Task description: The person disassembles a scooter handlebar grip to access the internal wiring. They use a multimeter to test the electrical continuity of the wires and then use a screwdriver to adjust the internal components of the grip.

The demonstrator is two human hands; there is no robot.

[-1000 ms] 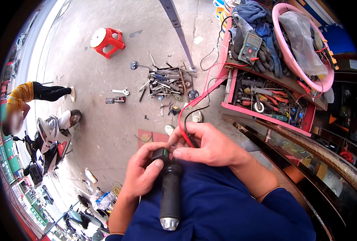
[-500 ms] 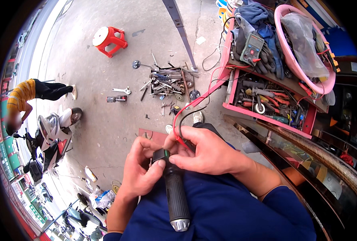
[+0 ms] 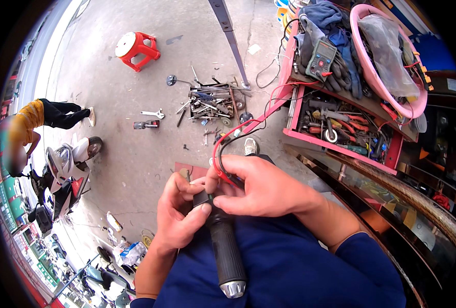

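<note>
Swung rightward since the earliest frame, the silver end cap (image 3: 233, 289) of the black throttle grip (image 3: 224, 249) now lies farther off to one side, and the red test lead (image 3: 215, 154) bows farther left above the grip. That grip slants against the navy shirt (image 3: 295, 262), just below the hands. Left to right, the left hand (image 3: 181, 213), at the grip's upper left, pinches the small black housing (image 3: 201, 199) between thumb and fingers. At the grip's upper right, the right hand (image 3: 263, 187) pinches the red probe (image 3: 227, 178); the black test lead (image 3: 224, 147) runs into the same fingers, but the probe tips are hidden. Far above and right of the grip, the digital multimeter (image 3: 321, 59) lies on work gloves (image 3: 339, 74), its reading too small to make out. The step in hand looks like touching probes to contacts at the housing. Next, I judge, calls for a motionless left pinch and fine right fingertip pressure, tips kept from shorting together, with a glance at the meter.
</note>
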